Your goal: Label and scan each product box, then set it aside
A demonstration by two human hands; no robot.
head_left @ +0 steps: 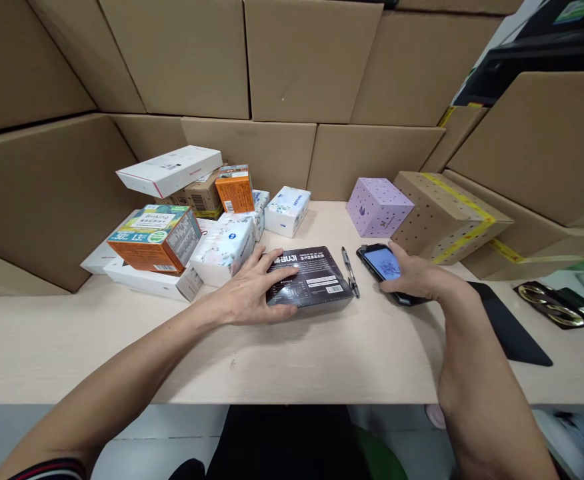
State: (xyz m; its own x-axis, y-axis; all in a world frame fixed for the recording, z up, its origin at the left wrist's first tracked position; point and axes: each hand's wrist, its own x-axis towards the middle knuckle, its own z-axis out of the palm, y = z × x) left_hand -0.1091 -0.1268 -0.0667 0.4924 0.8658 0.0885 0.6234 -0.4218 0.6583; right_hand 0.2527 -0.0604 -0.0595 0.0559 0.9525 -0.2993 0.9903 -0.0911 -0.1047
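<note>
Forearms point(137, 367) are reaching in — left hand point(255, 288) is lying open, fingers spread on black box point(322, 277); right hand point(415, 275) is half-curling over phone point(382, 263) — firmness can't be told. Pen point(351, 272) is lying between; purple box point(378, 208) is sitting behind phone.

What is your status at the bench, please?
Left hand spread on black box. Right hand over phone, grip unclear. Pen lies between box and phone.

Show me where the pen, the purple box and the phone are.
Pen point(351, 272): head view, on its barrel.
Purple box point(372, 213): head view, on its front side.
Phone point(385, 263): head view, on its lit screen.
</note>
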